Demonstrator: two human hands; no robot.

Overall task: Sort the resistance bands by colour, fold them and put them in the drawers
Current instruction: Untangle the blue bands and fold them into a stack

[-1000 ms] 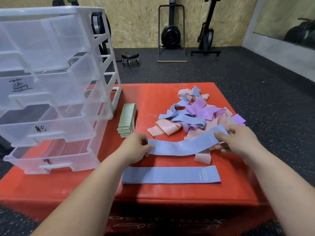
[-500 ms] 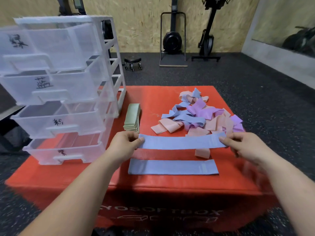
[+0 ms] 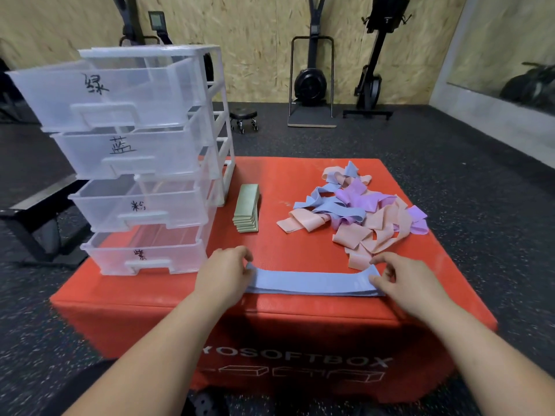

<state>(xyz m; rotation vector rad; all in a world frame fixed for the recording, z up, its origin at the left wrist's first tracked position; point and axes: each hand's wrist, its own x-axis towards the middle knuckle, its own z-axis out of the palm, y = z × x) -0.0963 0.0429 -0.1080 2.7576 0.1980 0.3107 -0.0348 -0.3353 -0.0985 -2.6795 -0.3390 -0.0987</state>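
Two blue bands (image 3: 312, 283) lie stacked flat near the front edge of the red soft box (image 3: 270, 313). My left hand (image 3: 223, 276) pinches the stack's left end. My right hand (image 3: 402, 279) pinches the right end. A neat pile of folded green bands (image 3: 247, 208) sits beside the clear drawer unit (image 3: 138, 163), whose drawers stand pulled out and carry handwritten labels. A loose heap of pink, blue and purple bands (image 3: 360, 211) covers the box's right part.
The drawer unit fills the box's left side. Dark rubber floor surrounds the box. A small wheeled stool (image 3: 244, 117) and rowing machines (image 3: 310, 82) stand far back by the wooden wall. A dark bench frame (image 3: 33, 205) is at the left.
The blue band held in the air between my hands has come down onto the blue band lying at the front edge. My head has pulled back and up.
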